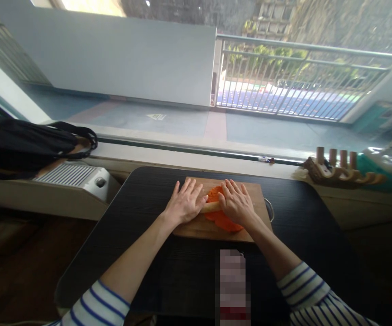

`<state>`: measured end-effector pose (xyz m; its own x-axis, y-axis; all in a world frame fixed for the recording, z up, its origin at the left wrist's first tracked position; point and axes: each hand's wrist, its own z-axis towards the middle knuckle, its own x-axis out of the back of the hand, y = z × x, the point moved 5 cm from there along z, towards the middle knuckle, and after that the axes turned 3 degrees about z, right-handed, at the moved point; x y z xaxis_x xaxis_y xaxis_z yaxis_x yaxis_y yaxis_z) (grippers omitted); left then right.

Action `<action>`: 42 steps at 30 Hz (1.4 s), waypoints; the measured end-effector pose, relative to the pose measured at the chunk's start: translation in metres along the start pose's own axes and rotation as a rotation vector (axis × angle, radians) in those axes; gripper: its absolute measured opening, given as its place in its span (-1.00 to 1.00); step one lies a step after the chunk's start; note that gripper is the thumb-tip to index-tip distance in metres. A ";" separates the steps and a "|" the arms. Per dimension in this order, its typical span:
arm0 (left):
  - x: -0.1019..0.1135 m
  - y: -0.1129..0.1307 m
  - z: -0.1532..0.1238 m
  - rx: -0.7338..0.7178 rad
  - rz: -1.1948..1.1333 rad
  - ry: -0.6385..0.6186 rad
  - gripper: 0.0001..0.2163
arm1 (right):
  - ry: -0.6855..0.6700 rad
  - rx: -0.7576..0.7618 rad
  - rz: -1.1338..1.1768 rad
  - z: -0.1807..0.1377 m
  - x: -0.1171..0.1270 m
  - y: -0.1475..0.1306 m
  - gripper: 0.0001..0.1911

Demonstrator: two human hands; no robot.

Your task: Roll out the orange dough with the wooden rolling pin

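Observation:
A wooden cutting board (196, 226) lies on a dark table (141, 208). On the board is a flat orange piece of dough (223, 220). A wooden rolling pin (211, 207) lies across the dough, mostly covered by my hands. My left hand (184, 202) rests flat on the pin's left end, fingers stretched out. My right hand (236, 202) lies flat on the pin's right end, fingers spread too. Both palms press down on the pin; neither hand grips it.
A white radiator (77, 175) and a black bag (19, 147) sit to the left of the table. A wooden rack with pegs (338, 168) stands on the sill at the right. A large window (196, 81) faces a balcony with a railing.

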<state>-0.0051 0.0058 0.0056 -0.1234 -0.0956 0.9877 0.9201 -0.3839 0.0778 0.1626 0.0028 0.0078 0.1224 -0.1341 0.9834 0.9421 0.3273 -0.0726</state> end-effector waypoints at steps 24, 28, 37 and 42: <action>0.011 0.031 -0.033 -0.054 0.053 0.231 -0.65 | -0.121 -0.105 0.125 -0.020 0.009 0.035 -0.45; 0.004 0.032 -0.029 -0.008 0.061 0.185 -0.56 | -0.123 -0.088 0.078 -0.017 0.006 0.035 -0.47; 0.002 0.015 0.012 0.078 0.126 0.078 -0.41 | -0.106 -0.145 0.058 0.010 -0.001 0.042 -0.50; -0.004 0.002 0.039 0.117 0.094 -0.043 -0.37 | -0.125 -0.206 0.096 0.024 -0.006 0.049 -0.48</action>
<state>0.0122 0.0411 0.0069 -0.0205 -0.0857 0.9961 0.9641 -0.2656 -0.0030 0.2006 0.0420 0.0026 0.1866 0.0087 0.9824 0.9734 0.1337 -0.1860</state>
